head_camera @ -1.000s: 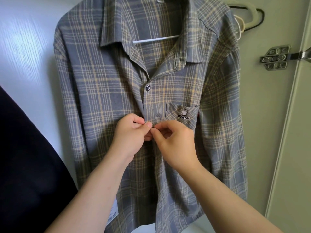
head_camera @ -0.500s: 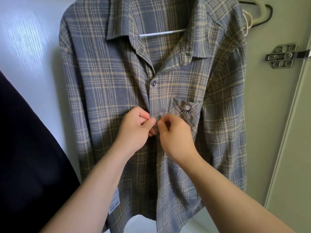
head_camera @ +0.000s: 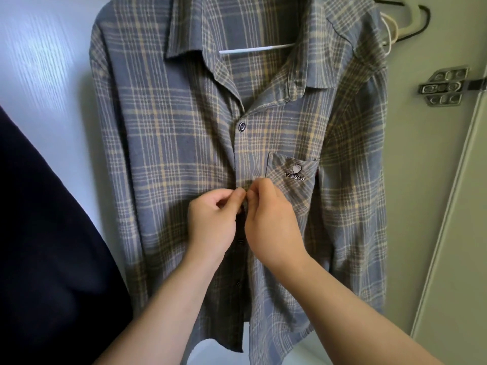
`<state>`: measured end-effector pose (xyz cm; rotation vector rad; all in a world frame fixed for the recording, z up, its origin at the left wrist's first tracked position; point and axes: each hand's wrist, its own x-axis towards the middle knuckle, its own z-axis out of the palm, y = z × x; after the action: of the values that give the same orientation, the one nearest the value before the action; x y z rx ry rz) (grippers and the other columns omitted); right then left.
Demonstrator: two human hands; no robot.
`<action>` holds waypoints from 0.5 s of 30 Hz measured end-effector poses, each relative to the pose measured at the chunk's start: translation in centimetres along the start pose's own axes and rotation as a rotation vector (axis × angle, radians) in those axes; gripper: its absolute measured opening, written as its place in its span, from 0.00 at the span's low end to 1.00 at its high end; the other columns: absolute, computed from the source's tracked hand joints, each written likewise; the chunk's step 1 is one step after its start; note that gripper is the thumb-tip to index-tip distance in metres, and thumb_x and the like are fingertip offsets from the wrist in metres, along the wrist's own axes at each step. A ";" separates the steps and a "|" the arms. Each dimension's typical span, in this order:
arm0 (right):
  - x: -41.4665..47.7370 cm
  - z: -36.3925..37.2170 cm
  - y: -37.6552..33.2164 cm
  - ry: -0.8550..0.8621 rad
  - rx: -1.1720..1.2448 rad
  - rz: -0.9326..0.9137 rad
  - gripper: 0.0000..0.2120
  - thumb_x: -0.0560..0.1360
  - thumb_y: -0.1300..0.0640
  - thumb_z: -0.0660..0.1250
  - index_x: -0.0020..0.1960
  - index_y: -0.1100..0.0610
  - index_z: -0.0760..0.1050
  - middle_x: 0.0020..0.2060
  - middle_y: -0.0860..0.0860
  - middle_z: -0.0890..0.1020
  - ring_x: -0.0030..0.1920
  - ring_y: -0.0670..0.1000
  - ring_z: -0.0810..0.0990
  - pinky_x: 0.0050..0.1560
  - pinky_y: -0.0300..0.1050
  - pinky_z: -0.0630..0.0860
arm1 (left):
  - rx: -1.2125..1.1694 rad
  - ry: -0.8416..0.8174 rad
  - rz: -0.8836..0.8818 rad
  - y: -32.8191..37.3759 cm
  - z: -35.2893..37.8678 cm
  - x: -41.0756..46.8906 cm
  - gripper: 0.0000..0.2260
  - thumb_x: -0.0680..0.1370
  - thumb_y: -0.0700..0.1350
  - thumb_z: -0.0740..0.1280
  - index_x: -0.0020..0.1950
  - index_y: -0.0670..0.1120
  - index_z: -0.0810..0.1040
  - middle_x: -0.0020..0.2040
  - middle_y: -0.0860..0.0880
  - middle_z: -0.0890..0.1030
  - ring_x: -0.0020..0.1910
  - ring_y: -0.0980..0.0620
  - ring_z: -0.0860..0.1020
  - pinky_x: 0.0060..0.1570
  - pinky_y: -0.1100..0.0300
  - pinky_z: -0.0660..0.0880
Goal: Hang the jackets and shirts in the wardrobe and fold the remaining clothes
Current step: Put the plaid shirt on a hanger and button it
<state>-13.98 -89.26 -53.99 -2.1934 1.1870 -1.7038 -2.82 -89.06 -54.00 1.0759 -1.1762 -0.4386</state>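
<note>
A grey-blue plaid shirt (head_camera: 171, 133) with tan stripes hangs on a white hanger (head_camera: 257, 48) inside the wardrobe. Its top button (head_camera: 241, 126) is fastened, and a chest pocket (head_camera: 293, 171) reads CAESAR. My left hand (head_camera: 212, 219) pinches the left edge of the placket just below the pocket's level. My right hand (head_camera: 272, 219) pinches the right edge at the same spot, thumbs nearly touching. The button between my fingers is hidden. Lower down the shirt front hangs apart, with dark buttons (head_camera: 240, 241) showing.
A dark navy garment (head_camera: 50, 246) hangs at the left, close to the shirt's sleeve. Empty hangers (head_camera: 400, 25) show at the upper right. A metal hinge (head_camera: 444, 86) sits on the wardrobe's right wall, with the door edge (head_camera: 453, 206) beside it.
The view has shifted so the shirt sits a little more to the right and lower in frame. My hands stay pinched at the same button spot, now pressed closer together.
</note>
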 end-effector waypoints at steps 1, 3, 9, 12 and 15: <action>0.1 0.0 0.0 0.005 0.041 0.039 0.08 0.84 0.54 0.56 0.47 0.52 0.67 0.40 0.45 0.76 0.40 0.47 0.74 0.38 0.47 0.71 | -0.019 0.003 -0.008 0.1 0.2 0.0 0.08 0.80 0.48 0.72 0.44 0.48 0.87 0.37 0.51 0.85 0.39 0.52 0.83 0.48 0.48 0.81; 0.3 0.0 -0.1 0.022 0.138 0.135 0.08 0.84 0.54 0.58 0.47 0.52 0.69 0.38 0.45 0.77 0.39 0.46 0.76 0.40 0.47 0.74 | -0.087 0.003 -0.052 0.1 0.6 0.1 0.07 0.80 0.46 0.71 0.44 0.46 0.86 0.35 0.51 0.83 0.37 0.55 0.79 0.45 0.50 0.79; 0.9 0.0 0.0 -0.022 0.287 0.345 0.08 0.82 0.53 0.63 0.44 0.49 0.72 0.35 0.44 0.79 0.35 0.35 0.76 0.35 0.29 0.69 | -0.042 0.008 -0.046 -0.9 0.3 0.1 0.07 0.81 0.48 0.70 0.48 0.49 0.86 0.36 0.50 0.84 0.37 0.55 0.80 0.47 0.51 0.80; 1.4 -0.2 0.0 -0.062 0.374 0.477 0.09 0.81 0.52 0.64 0.43 0.49 0.74 0.32 0.43 0.77 0.29 0.39 0.72 0.32 0.32 0.67 | 0.029 -0.011 0.005 -0.9 0.1 0.2 0.09 0.82 0.50 0.69 0.45 0.50 0.85 0.35 0.52 0.83 0.36 0.56 0.79 0.45 0.52 0.79; 1.5 -0.5 -0.3 -0.089 0.496 0.563 0.09 0.81 0.54 0.64 0.42 0.50 0.73 0.32 0.45 0.75 0.32 0.45 0.71 0.36 0.42 0.68 | 0.068 -0.023 0.043 -0.7 0.1 0.2 0.10 0.82 0.50 0.68 0.43 0.50 0.84 0.34 0.52 0.82 0.34 0.57 0.78 0.43 0.52 0.78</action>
<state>-14.20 -89.83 -52.46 -1.4547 1.0729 -1.4397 -2.64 -89.58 -54.51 1.1046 -1.2395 -0.3809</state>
